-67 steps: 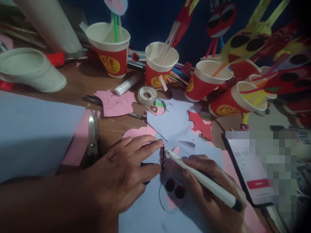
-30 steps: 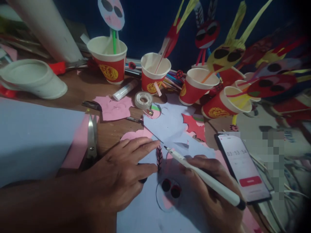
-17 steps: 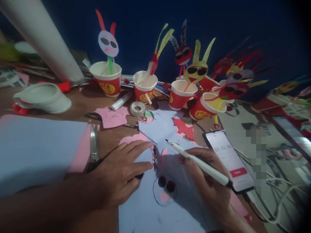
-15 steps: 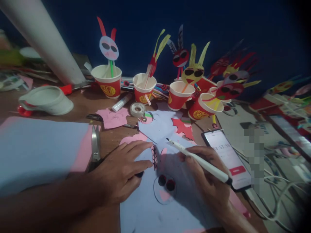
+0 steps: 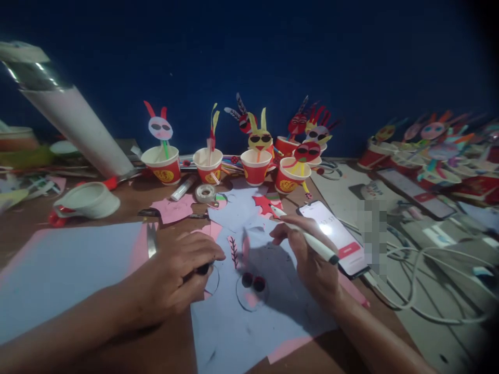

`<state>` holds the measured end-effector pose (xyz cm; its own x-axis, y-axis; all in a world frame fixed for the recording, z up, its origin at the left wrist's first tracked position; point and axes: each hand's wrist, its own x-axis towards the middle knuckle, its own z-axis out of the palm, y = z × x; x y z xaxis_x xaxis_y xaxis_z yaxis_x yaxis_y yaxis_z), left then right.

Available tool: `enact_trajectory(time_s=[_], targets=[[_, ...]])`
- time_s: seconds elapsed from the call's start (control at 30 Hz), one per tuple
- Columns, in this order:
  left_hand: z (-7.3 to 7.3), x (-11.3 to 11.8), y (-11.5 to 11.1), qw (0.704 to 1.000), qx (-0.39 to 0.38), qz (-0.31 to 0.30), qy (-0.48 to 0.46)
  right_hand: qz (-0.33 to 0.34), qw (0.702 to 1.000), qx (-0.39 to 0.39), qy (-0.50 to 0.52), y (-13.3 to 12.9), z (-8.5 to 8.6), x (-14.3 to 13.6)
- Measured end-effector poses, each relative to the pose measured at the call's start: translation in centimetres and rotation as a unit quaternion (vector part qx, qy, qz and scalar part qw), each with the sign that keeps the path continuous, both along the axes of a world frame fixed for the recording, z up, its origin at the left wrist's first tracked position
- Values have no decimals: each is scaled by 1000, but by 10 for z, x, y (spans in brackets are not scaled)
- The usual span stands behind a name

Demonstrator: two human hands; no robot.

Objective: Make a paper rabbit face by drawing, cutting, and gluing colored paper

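My right hand (image 5: 312, 244) is closed around a white marker (image 5: 307, 236), its dark tip pointing up and left above the paper. My left hand (image 5: 187, 270) is curled at the left edge of the white paper (image 5: 234, 337), with a small black thing (image 5: 203, 269) under the bent fingers. Between my hands lies a pale strip drawn with a black leaf-like pattern (image 5: 233, 252), beside a plain pinkish strip (image 5: 245, 244). Below them a drawn round face (image 5: 249, 301) has two black eye discs and a pink patch. Part of another drawn circle (image 5: 213, 280) shows beside my left hand.
Red paper cups (image 5: 255, 169) with paper faces on sticks stand along the back. A tape roll (image 5: 205, 194), scissors (image 5: 151, 241) and paper scraps (image 5: 173, 208) lie nearer. A lit phone (image 5: 335, 236) and white cables (image 5: 413, 291) are at right, a white mug (image 5: 88, 200) at left.
My left hand has drawn back from the patterned strip, its fingers now more curled. The marker stays in my right hand, off the paper. The view has tilted up and shows more of the wall.
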<state>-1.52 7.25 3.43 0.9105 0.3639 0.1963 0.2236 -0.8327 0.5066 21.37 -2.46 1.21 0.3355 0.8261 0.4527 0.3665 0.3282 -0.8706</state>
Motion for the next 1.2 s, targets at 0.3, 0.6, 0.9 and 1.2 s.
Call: enact_trajectory(time_s=[0.3,0.6,0.9,1.2], targets=[[-1,10,-19,993,103,-49,38,-7,999,13,-37,-7,2,13],[-11,35,-5,985,136,-70,80,-11,983,15,-183,-6,8,12],[-22,37,6,982,125,-95,101,-27,982,-14,-187,-4,4,17],[-30,38,8,983,115,-84,119,-7,977,-21,-212,-1,8,16]])
